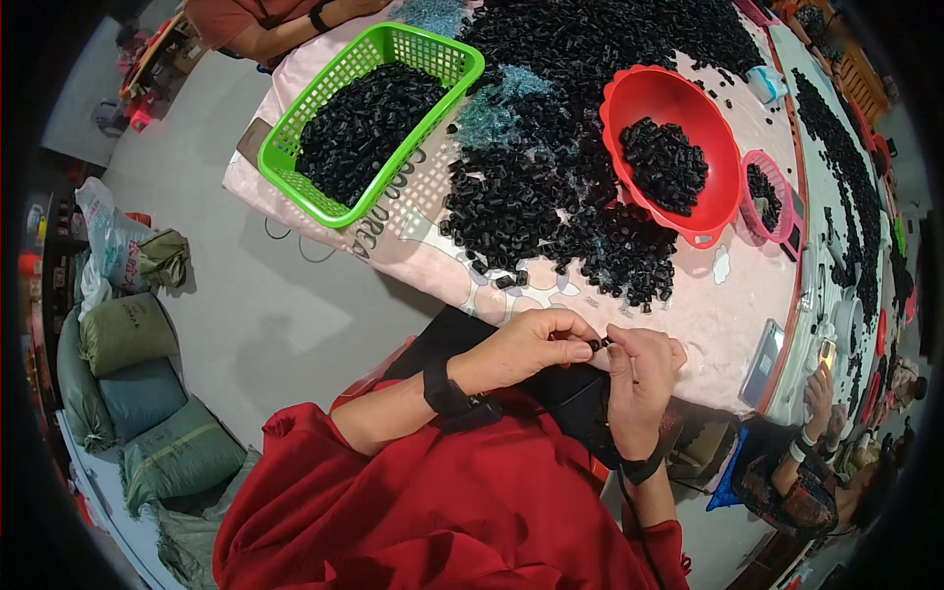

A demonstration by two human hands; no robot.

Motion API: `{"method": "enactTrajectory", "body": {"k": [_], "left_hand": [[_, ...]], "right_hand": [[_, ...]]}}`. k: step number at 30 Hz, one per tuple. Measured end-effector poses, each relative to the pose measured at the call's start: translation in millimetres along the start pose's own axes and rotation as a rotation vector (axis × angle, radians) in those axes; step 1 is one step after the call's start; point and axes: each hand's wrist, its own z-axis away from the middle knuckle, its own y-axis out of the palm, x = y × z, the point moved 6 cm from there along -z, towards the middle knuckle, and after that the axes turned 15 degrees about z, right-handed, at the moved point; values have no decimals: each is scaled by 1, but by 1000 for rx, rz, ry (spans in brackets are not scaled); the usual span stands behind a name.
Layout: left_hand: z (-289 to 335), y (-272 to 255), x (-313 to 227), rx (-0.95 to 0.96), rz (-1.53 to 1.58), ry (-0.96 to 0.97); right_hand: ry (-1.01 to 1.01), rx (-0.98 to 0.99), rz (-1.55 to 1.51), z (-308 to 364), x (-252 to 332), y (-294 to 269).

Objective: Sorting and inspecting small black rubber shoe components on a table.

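At the table's near edge my two hands meet. My left hand (536,346) pinches a small black plastic part (594,345) between thumb and forefinger. My right hand (644,379) is closed in a pinch at the same spot, with a small dark piece at its fingertips; whether it is a separate part or joined to the other one I cannot tell. Just beyond the fingers lies a large pile of small black cylindrical parts (501,211). Small clear bluish pieces (516,90) are heaped among them.
A green basket (369,211) of black parts stands at the left. To the right are a red scalloped bowl (723,187), a small pink basket (784,202) and a phone-like slab (764,364). Other people's arms (265,39) reach in. Stuffed sacks (182,452) sit on the left.
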Motion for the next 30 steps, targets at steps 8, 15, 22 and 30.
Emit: {"method": "enactTrajectory", "body": {"k": [8,15,22,30], "left_hand": [[1,0,-1,-20,28,20],[3,0,2,-68,25,83],[6,6,-2,-92,32,83],[6,-1,12,-112,192,-40]], "right_hand": [[-15,9,9,2,3,5],[5,28,-1,0,3,6],[32,34,17,2,0,7],[-113,105,267,-3,23,-3]]}}
